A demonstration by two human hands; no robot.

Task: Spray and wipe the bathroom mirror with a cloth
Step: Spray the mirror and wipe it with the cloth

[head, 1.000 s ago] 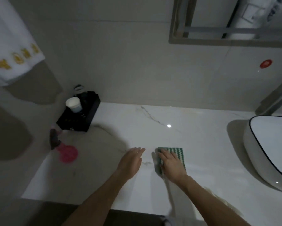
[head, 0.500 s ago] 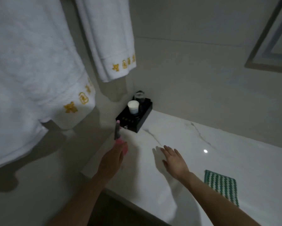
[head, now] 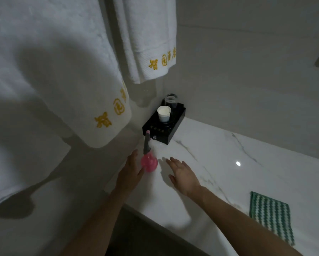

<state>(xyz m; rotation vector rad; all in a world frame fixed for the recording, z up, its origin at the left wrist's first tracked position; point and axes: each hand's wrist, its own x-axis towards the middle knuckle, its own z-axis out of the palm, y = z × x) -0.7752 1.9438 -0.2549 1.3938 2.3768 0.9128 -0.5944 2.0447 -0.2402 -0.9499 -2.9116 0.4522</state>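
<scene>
1. A hotel-style bathroom: white towels (head: 66, 74) with gold embroidered lettering hang on the left.
2. A marble-veined vanity counter (head: 219, 159) meets pale wall tiles.
3. A black amenity tray (head: 164, 126) holding cups sits in the far corner.

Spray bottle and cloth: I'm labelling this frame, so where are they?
Spray bottle (head: 149, 163), head view, on its pink round body.
Cloth (head: 271, 215), head view, on its striped middle.

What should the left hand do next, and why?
Probably close its fingers round the pink spray bottle: the left hand is open right beside it, not yet gripping, and the mirror needs spraying before the green cloth is used.
</scene>
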